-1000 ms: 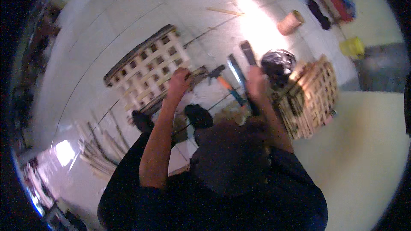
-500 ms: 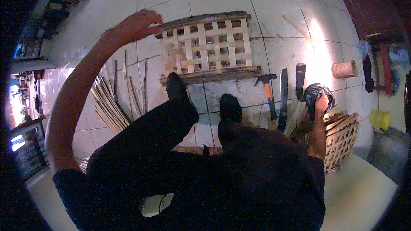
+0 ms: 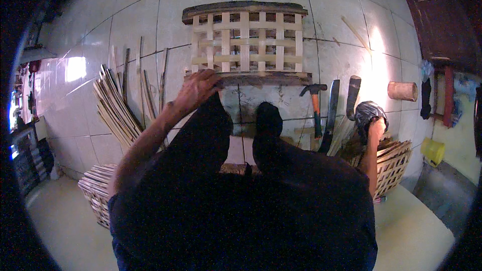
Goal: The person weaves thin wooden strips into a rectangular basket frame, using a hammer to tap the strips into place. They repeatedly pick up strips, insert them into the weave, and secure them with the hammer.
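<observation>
A lattice of pale woven strips (image 3: 244, 45) lies on the tiles in front of me, between a far dark wooden bar (image 3: 241, 8) and a near one (image 3: 266, 77). My left hand (image 3: 198, 90) is at the left part of the near bar, by my left foot. Its fingers are bent together over the bar's edge; their tips are partly hidden. Off to the right, my right hand (image 3: 376, 129) grips a crumpled black plastic bag (image 3: 369, 111), its fingers partly sunk in the folds. The bag's contents do not show.
A hammer (image 3: 316, 104), a long dark blade (image 3: 331, 113) and a dark slim object (image 3: 353, 93) lie right of my feet. Farther right are a wooden cylinder (image 3: 401, 91), a woven basket (image 3: 394, 170) and a yellow container (image 3: 432, 151). Loose strips (image 3: 114, 103) and another basket (image 3: 98, 190) are left.
My left hand has come from the far left corner of the lattice to its near left side. The lattice now lies straighter. My right hand stays at the bag.
</observation>
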Action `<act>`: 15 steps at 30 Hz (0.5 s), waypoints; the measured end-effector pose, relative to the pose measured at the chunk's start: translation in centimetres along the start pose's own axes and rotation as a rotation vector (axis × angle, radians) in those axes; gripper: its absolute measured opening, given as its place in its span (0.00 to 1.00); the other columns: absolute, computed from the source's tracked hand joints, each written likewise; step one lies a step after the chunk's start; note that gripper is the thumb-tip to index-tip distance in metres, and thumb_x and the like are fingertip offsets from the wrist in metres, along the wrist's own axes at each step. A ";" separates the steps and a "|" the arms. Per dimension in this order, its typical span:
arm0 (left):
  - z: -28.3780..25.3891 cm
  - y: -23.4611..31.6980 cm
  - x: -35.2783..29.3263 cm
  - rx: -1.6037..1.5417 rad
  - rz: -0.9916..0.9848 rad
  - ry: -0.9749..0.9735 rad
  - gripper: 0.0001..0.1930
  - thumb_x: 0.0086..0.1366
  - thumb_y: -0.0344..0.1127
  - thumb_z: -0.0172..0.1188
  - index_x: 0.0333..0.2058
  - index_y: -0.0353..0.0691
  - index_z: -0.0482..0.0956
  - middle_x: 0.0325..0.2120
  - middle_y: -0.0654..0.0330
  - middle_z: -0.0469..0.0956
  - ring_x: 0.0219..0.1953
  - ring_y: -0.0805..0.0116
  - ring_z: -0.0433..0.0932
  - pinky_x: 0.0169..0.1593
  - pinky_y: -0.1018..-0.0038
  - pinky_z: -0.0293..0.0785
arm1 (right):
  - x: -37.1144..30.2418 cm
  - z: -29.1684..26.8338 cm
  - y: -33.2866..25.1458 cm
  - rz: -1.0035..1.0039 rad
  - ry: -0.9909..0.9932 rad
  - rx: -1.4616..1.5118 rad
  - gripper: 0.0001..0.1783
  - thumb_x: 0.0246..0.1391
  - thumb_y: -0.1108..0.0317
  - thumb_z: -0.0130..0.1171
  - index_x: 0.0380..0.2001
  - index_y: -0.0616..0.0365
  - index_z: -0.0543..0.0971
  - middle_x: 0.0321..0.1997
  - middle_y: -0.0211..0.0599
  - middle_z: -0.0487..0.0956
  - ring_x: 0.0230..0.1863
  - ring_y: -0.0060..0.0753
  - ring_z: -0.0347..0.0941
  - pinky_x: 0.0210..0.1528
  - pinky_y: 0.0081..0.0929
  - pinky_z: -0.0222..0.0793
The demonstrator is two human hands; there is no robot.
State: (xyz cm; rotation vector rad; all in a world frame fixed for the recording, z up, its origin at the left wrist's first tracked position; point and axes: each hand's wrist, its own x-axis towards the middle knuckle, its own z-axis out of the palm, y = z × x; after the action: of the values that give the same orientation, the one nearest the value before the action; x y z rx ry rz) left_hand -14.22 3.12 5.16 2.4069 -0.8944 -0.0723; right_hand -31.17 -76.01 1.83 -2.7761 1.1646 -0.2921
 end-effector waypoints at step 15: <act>6.3 6.4 1.1 -1.420 -0.341 -0.103 0.14 0.58 0.29 0.63 0.44 0.35 0.76 0.31 0.60 0.80 0.34 0.72 0.78 0.42 0.74 0.74 | -30.0 0.0 -43.2 -0.662 -0.799 0.709 0.08 0.53 0.68 0.59 0.34 0.61 0.76 0.27 0.45 0.78 0.30 0.35 0.74 0.35 0.30 0.70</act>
State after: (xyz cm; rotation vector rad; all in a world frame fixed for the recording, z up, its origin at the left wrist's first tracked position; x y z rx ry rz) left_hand -18.58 -4.56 3.41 1.1612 -0.2259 -0.7000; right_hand -21.81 -24.37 5.66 -2.1534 -0.0650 0.2916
